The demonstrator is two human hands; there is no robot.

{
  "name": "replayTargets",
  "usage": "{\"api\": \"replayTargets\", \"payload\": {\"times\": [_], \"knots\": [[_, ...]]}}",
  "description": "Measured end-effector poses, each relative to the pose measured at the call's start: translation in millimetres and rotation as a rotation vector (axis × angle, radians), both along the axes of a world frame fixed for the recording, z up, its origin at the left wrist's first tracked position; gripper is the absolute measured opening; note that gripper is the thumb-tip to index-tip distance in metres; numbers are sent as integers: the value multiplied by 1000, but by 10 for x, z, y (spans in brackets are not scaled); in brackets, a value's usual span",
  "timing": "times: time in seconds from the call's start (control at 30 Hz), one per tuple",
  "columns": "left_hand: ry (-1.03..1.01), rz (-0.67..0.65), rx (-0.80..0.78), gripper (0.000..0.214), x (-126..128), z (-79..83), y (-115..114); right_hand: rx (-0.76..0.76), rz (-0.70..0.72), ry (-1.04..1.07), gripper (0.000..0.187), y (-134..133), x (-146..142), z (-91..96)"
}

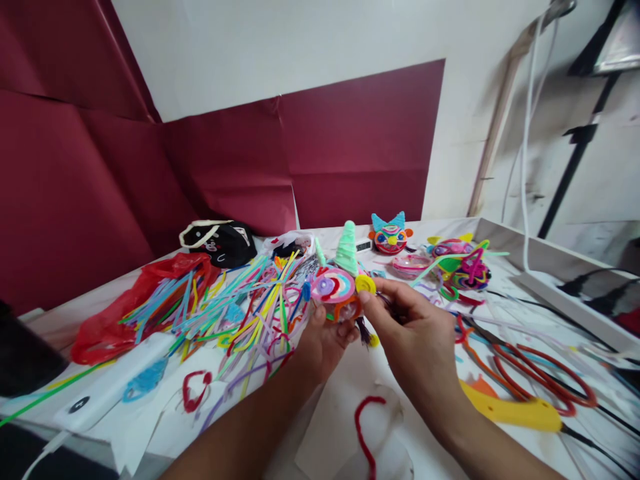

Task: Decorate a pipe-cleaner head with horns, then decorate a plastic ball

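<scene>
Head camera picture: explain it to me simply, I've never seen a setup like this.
There is no machine here, just a person's two bare hands. The only picture comes from a camera worn on the head, looking forward and down.

The left hand holds a colourful craft figure with a mint-green horn. The right hand pinches a yellow disc at the figure's side.

On the white table lie a heap of colourful stems, a red plastic bag at the left, and scissors and a yellow-handled tool at the right. A blue-eared figure stands farther back.
</scene>
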State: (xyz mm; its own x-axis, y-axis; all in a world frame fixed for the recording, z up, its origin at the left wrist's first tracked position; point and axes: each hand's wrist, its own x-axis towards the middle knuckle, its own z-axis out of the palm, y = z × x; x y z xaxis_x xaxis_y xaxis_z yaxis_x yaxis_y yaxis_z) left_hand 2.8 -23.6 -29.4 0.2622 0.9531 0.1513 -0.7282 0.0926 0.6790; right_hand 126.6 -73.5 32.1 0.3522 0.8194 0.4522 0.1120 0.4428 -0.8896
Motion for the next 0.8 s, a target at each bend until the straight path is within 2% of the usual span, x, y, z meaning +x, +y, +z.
{"api": "replayTargets", "payload": {"times": [0.4,0.63,0.8], "knots": [[-43,4,2,38,6,20,0,19,8,-24,25,-5,3,20],[-10,-24,25,38,-17,-48,34,-30,125,-55,37,1,17,-8],[-5,-16,18,39,-27,-24,24,-26,158,-77,41,35,41,-29]]}}
